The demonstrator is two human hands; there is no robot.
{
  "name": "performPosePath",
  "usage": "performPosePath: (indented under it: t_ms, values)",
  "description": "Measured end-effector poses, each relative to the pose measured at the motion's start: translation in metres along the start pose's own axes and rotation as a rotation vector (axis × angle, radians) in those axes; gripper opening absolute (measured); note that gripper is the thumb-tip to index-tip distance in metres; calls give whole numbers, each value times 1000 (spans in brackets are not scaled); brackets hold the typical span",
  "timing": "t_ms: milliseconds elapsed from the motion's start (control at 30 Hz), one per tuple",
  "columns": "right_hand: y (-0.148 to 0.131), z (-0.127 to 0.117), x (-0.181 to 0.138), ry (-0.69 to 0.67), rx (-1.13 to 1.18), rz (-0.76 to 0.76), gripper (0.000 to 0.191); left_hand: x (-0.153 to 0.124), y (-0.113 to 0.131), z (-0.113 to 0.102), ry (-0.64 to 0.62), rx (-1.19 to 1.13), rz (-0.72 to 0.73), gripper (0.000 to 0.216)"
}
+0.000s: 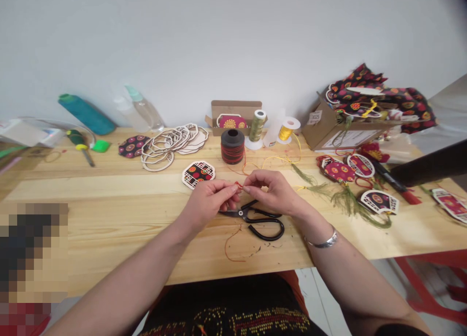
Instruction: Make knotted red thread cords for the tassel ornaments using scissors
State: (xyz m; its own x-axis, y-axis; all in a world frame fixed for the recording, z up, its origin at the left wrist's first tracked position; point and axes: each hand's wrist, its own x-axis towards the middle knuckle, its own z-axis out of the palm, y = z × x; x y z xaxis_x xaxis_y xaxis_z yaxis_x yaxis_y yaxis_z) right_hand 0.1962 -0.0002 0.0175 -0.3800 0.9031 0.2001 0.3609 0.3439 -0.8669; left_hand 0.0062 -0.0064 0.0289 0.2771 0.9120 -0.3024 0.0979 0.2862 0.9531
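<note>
A: Location of red cord [239, 185]?

B: Right at the fingertips, bridging left hand [213, 200] and right hand [270, 192], in front of the chest

A: Handling?

B: Probably very light, soft, limp; useless to push, fine to pull; thin enough to slide out of a lazy pinch or fray at a cut end; no worry about squeezing hard

A: Best hold?

B: Thumb and index pads, close up to the small bunch between the tips; loop or knot, too small to tell; short free length for better control

A: Finger state?

B: Left thumb and index pinched narrow on the cord, rest curled behind; right thumb and index also pinched narrow on it, index knuckle bent high; exact contact on the right too small to tell

A: Arms?

B: Forearms slanting in from both sides, wrists turned inward, tips almost meeting; silver bracelet [326, 240] well behind right fingers

A: Around the fingers?

B: Just below: black-handled scissors [244, 213], handles toward the right; bodyward of those, loose thread [225, 248]; just past left knuckles, framed patterned piece [199, 173]; beyond both tips, dark spool of red thread [232, 151]; farther, green spool [257, 127]; far right, fabric-stuffed carton [315, 127]
</note>
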Motion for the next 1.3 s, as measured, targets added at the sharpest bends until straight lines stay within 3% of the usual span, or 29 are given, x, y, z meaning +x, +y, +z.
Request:
performPosePath:
  t_ms: [467, 1000, 1167, 1300]
  values:
    - [1, 0, 0, -9, -20, 19, 9, 0, -1, 0, -11, 31, 1, 29]
    - [2, -2, 2, -19, -3, 8, 10, 2, -4, -1, 68, 3, 67, 29]
    - [2, -3, 3, -5, -5, 11, 10, 2, -7, -1, 156, 117, 260, 40]
    - [3, -4, 3, -18, -12, -17, 12, 4, -14, -4, 72, 402, 549, 35]
